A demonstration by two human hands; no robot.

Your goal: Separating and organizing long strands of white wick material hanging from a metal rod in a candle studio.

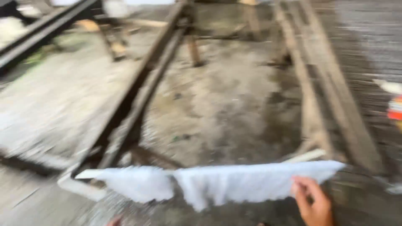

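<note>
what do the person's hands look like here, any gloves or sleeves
Both are bare. The right hand shows no glove, ring or sleeve down to the frame's bottom edge. Of the left hand only a blurred fingertip shows, so nothing worn can be told there.

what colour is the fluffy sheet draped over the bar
White, clearest in the head view: the fluffy sheet under the right hand.
</note>
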